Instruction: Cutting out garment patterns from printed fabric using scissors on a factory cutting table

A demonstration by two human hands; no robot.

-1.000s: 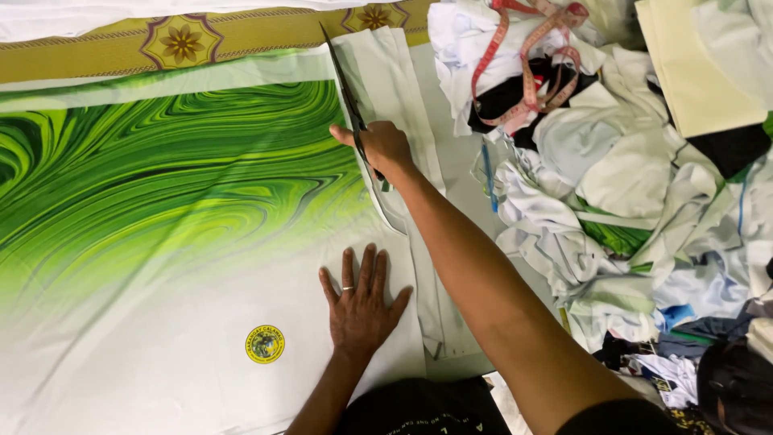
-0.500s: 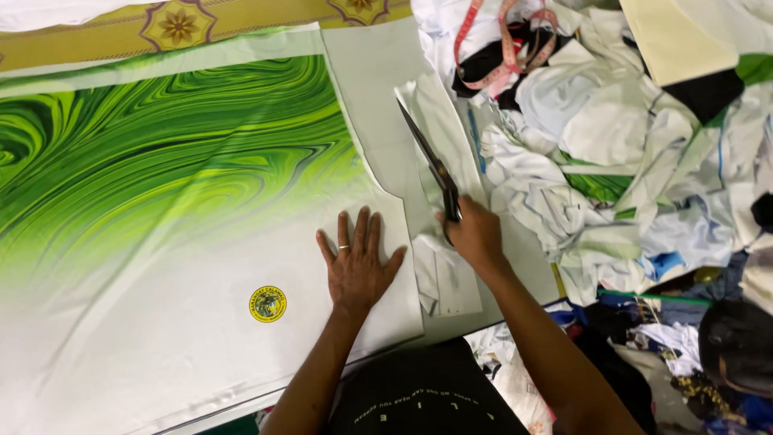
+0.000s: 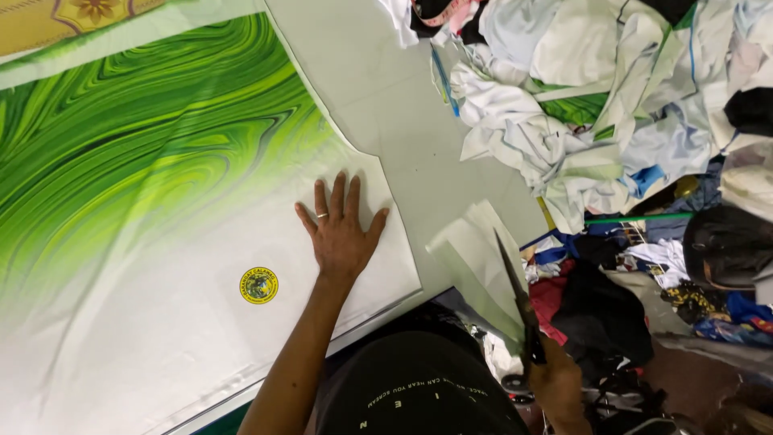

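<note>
a: step in hand, by my reading — cutting the printed fabric panel (image 3: 161, 242) with the green swirl to shape. its right edge was already trimmed into a stepped outline.

b: left hand (image 3: 340, 229)?

a: flat on the white lower part of the panel, fingers spread wide, palm down, gripping nothing. a ring on one finger. it lay just right of the small round yellow emblem (image 3: 258, 285) and close to the panel's cut edge.

b: right hand (image 3: 555, 387)?

a: closed around the handles of the scissors (image 3: 517, 302), well right of the panel, off the counter (image 3: 403, 121) edge, blades pointing up and away. i could not tell whether the blades were parted.

b: next move?

a: i'd judge the scissors needed bringing to the panel's edge while the flat hand kept the cloth from shifting. a heap of fabric offcuts (image 3: 596, 105) lay far right of the panel.
</note>
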